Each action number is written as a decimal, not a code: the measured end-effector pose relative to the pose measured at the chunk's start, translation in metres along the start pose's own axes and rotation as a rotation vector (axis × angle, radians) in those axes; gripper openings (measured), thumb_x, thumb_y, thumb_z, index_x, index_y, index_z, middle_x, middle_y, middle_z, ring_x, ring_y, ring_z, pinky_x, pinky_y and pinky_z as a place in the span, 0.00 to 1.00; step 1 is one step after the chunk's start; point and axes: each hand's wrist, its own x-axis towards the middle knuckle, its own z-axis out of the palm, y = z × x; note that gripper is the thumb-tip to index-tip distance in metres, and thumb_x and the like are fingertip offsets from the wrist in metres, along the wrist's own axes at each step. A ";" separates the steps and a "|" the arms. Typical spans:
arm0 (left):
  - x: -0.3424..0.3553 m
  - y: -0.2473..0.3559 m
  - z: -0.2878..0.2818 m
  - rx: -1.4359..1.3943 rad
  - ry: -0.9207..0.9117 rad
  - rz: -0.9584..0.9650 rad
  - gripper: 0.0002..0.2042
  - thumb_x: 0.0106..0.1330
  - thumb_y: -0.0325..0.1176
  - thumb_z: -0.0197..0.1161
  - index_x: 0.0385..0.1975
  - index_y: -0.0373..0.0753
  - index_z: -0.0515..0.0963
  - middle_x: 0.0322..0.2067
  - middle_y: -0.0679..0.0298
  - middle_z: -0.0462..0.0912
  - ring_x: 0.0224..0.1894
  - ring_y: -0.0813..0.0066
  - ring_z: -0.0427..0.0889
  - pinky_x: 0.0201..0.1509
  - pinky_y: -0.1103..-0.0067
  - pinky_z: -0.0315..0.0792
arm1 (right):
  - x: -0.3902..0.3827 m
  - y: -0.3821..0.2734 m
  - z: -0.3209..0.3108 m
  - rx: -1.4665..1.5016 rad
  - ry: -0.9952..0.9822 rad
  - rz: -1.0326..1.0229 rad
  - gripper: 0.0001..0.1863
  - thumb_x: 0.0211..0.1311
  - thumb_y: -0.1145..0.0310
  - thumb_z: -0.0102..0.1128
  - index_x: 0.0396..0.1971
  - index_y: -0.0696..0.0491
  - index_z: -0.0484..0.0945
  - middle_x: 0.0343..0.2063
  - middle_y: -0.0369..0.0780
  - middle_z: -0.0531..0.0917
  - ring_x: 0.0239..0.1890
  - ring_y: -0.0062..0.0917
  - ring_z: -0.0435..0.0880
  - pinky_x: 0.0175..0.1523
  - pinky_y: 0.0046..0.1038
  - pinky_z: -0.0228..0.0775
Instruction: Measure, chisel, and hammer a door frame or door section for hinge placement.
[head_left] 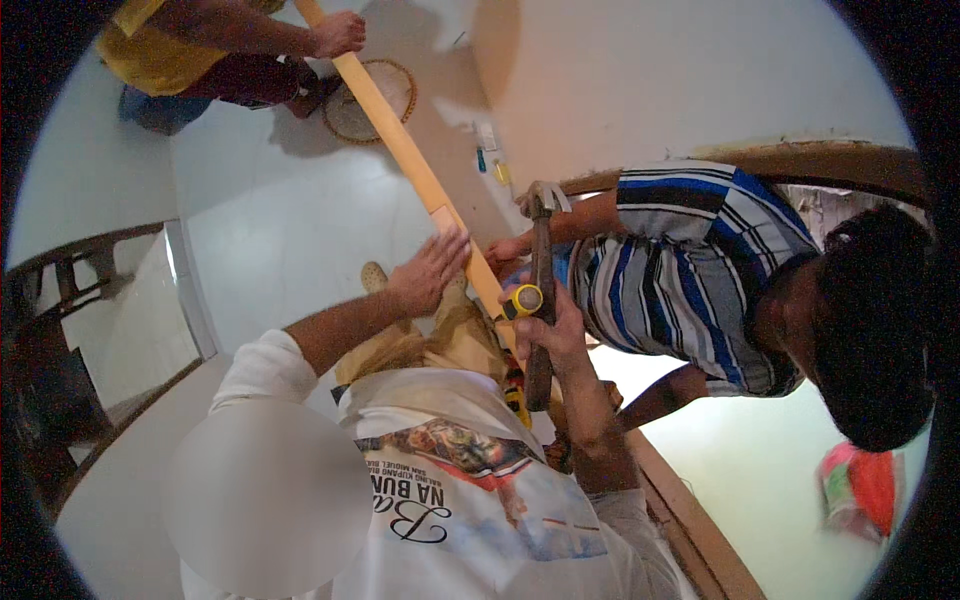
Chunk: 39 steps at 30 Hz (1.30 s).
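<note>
Board of long orange-tan wood [405, 150] lies beneath my flattened left fingers [450, 247], ungripped; my right fingers [530, 334] curl round a dark-handled claw hammer [541, 250], yellow tape measure [526, 299] alongside. Light pressure could let it slide.

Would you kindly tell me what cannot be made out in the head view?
Wooden board: far end cut off by the head view's top edge.
Right hand: some fingers hidden in the head view by the hammer.
Yellow-ended tool: far tip hidden in the head view.
Red-and-green thing: too blurred in the head view.
</note>
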 end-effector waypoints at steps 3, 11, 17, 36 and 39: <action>-0.032 0.010 0.003 -0.403 -0.038 0.241 0.38 0.56 0.36 0.57 0.69 0.36 0.52 0.71 0.51 0.49 0.73 0.55 0.48 0.75 0.59 0.42 | -0.007 0.003 0.000 -0.001 -0.001 -0.013 0.35 0.49 0.75 0.67 0.57 0.58 0.60 0.43 0.46 0.80 0.19 0.20 0.77 0.21 0.19 0.71; 0.004 -0.056 -0.013 -0.024 0.066 0.151 0.37 0.54 0.32 0.58 0.68 0.36 0.55 0.70 0.52 0.52 0.72 0.55 0.50 0.75 0.57 0.41 | -0.020 0.012 0.033 -0.048 0.153 -0.102 0.36 0.47 0.75 0.68 0.57 0.58 0.59 0.41 0.45 0.80 0.20 0.21 0.77 0.22 0.20 0.71; -0.003 -0.113 -0.014 -0.089 -0.142 0.561 0.39 0.54 0.35 0.60 0.68 0.35 0.53 0.71 0.51 0.49 0.73 0.53 0.45 0.74 0.56 0.39 | -0.030 0.035 0.096 0.034 0.362 -0.111 0.32 0.49 0.72 0.72 0.54 0.52 0.64 0.34 0.35 0.77 0.24 0.18 0.77 0.27 0.20 0.72; 0.026 -0.149 -0.022 0.148 0.023 0.582 0.40 0.54 0.29 0.57 0.70 0.39 0.50 0.71 0.47 0.45 0.73 0.47 0.44 0.72 0.49 0.43 | -0.076 0.156 0.254 0.267 0.904 -0.269 0.33 0.47 0.75 0.68 0.55 0.54 0.63 0.38 0.40 0.79 0.25 0.19 0.78 0.25 0.21 0.73; 0.018 -0.135 -0.015 0.218 0.040 0.649 0.41 0.55 0.31 0.58 0.71 0.38 0.47 0.71 0.47 0.45 0.73 0.48 0.44 0.71 0.48 0.42 | -0.089 0.167 0.259 0.283 0.914 -0.298 0.33 0.46 0.77 0.66 0.55 0.55 0.63 0.41 0.44 0.81 0.26 0.19 0.78 0.23 0.21 0.72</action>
